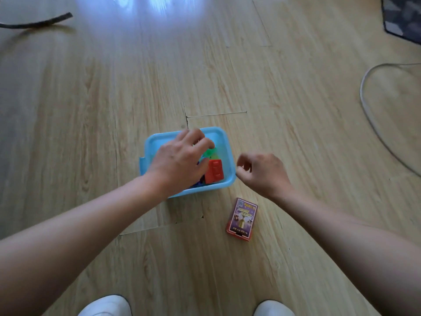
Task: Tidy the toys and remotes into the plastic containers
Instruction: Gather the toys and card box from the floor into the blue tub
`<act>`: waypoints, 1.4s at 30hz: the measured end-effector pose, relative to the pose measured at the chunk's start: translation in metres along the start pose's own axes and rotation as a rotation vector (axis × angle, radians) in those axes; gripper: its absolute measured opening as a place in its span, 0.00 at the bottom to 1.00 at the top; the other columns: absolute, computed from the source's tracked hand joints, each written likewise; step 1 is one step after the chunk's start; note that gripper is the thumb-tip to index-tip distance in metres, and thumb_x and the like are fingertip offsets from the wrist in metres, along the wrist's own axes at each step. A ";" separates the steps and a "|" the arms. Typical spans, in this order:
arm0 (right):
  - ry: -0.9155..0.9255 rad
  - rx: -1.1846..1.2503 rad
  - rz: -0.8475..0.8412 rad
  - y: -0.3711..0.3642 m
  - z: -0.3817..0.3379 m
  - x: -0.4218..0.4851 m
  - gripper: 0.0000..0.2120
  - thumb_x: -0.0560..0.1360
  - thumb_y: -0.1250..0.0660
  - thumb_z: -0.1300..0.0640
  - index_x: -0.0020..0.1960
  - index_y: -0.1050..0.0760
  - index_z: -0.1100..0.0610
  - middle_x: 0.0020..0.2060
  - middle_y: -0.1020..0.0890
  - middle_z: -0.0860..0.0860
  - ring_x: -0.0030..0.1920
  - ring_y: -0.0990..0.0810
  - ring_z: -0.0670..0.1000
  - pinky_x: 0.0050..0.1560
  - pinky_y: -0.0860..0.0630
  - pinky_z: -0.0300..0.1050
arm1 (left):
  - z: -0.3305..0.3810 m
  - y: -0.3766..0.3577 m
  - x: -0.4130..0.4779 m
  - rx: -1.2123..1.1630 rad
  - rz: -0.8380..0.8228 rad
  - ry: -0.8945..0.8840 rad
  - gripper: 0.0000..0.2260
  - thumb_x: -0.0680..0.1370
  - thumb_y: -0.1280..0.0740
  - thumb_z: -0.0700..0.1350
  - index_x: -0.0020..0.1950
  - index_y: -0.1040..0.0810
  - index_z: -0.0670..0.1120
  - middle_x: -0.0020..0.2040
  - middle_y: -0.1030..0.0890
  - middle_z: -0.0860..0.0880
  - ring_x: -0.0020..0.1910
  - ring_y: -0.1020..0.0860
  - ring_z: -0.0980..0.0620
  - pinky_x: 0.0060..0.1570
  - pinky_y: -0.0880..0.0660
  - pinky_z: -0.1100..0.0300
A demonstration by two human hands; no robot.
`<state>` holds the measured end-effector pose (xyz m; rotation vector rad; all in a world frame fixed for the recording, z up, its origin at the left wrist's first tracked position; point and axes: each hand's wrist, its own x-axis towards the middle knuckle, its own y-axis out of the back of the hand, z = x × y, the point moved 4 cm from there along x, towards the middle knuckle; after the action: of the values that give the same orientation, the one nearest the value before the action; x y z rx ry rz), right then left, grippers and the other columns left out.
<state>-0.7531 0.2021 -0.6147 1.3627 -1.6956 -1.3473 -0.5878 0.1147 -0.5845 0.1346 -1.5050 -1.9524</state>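
A light blue plastic container (229, 153) sits on the wooden floor, holding a red toy block (214, 171), a green toy (208, 153) and darker blue pieces. My left hand (180, 160) reaches into the container from the left and covers most of its contents. Its fingertips bend down at the green toy, and whether they grip it is hidden. My right hand (262, 172) hovers just right of the container's rim, fingers loosely curled, holding nothing. A small purple and red card box (242, 218) lies on the floor in front of the container, below my right wrist.
A pale cable (369, 115) loops across the floor at the right. A dark strap (38, 22) lies at the far left, and a dark mat corner (403, 17) shows at the top right. My white shoes (104, 306) are at the bottom edge.
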 end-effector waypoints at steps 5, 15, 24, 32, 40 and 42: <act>0.250 -0.259 -0.347 -0.044 0.012 -0.035 0.23 0.69 0.34 0.56 0.64 0.30 0.50 0.59 0.26 0.52 0.59 0.27 0.54 0.46 0.25 0.47 | 0.033 -0.021 -0.011 0.044 -0.130 -0.296 0.14 0.71 0.26 0.44 0.54 0.18 0.42 0.54 0.19 0.41 0.51 0.19 0.41 0.52 0.23 0.47; 0.541 -0.591 -0.487 -0.083 0.029 -0.065 0.25 0.74 0.36 0.60 0.69 0.37 0.54 0.65 0.32 0.58 0.58 0.29 0.58 0.44 0.27 0.52 | 0.013 -0.030 -0.020 0.019 -0.204 -0.205 0.16 0.74 0.29 0.46 0.60 0.21 0.42 0.59 0.21 0.42 0.55 0.22 0.41 0.58 0.27 0.46; -0.073 -0.286 0.352 0.012 0.029 0.009 0.28 0.58 0.28 0.51 0.58 0.26 0.52 0.53 0.26 0.55 0.50 0.27 0.60 0.44 0.26 0.50 | -0.055 -0.004 -0.009 -0.213 0.155 0.433 0.15 0.76 0.33 0.44 0.62 0.25 0.44 0.59 0.25 0.45 0.56 0.26 0.45 0.51 0.31 0.56; -0.273 -0.269 0.206 0.003 0.025 0.028 0.25 0.62 0.28 0.52 0.59 0.28 0.50 0.54 0.29 0.53 0.54 0.29 0.58 0.49 0.30 0.49 | -0.078 -0.030 -0.029 -0.133 -0.252 0.630 0.31 0.74 0.32 0.51 0.75 0.39 0.52 0.77 0.46 0.48 0.75 0.46 0.46 0.72 0.44 0.45; -0.366 0.225 0.480 0.028 0.015 0.043 0.29 0.60 0.27 0.52 0.60 0.26 0.52 0.57 0.29 0.56 0.57 0.29 0.58 0.53 0.26 0.50 | -0.092 -0.026 -0.023 -0.281 -0.340 0.451 0.37 0.68 0.32 0.36 0.74 0.39 0.52 0.76 0.41 0.57 0.73 0.39 0.51 0.69 0.39 0.54; -0.187 0.311 0.427 0.027 -0.013 0.051 0.29 0.60 0.26 0.54 0.60 0.25 0.51 0.55 0.27 0.55 0.56 0.27 0.57 0.56 0.28 0.45 | -0.088 -0.027 -0.022 -0.318 -0.349 0.450 0.37 0.67 0.32 0.36 0.74 0.39 0.55 0.76 0.39 0.55 0.72 0.37 0.50 0.67 0.38 0.55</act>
<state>-0.7672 0.1485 -0.5932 0.9664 -2.2416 -1.0208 -0.5416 0.0573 -0.6444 0.6854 -0.9109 -2.2137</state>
